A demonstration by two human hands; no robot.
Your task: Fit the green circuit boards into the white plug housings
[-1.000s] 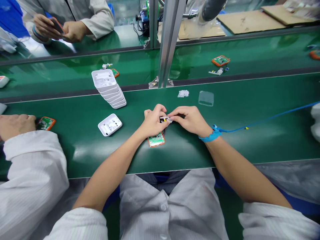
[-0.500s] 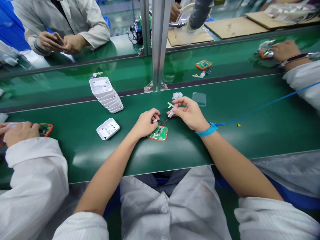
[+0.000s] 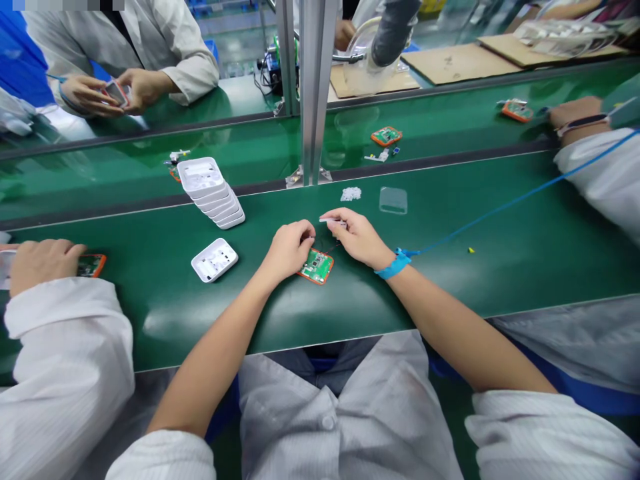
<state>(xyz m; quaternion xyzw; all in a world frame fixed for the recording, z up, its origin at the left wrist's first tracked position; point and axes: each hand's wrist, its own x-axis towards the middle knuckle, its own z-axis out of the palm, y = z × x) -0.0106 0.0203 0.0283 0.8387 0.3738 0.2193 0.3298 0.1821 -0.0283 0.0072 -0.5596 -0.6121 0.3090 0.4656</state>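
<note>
A green circuit board with an orange rim [image 3: 319,267] lies on the green work surface in front of me. My left hand [image 3: 289,251] is at the board's upper left corner, fingers curled in a pinch; what they hold is hidden. In my right hand [image 3: 361,239], thumb and fingers are closed on a small white plastic part [image 3: 330,220], just above and right of the board. Thin dark wires run between the board and the right fingers. A blue wrist strap [image 3: 393,265] with a cord circles my right wrist.
Left of my hands are a white plastic housing [image 3: 215,260] and a leaning stack of similar housings [image 3: 213,193]. Beyond my right hand lie small white pieces [image 3: 351,194] and a clear tray [image 3: 393,200]. A metal post [image 3: 313,93] stands ahead. Co-workers' hands [image 3: 47,263] are nearby.
My right hand has moved left and slightly down, closer to my left hand, and the white part in it has turned. On the far belt, the boards have shifted left.
</note>
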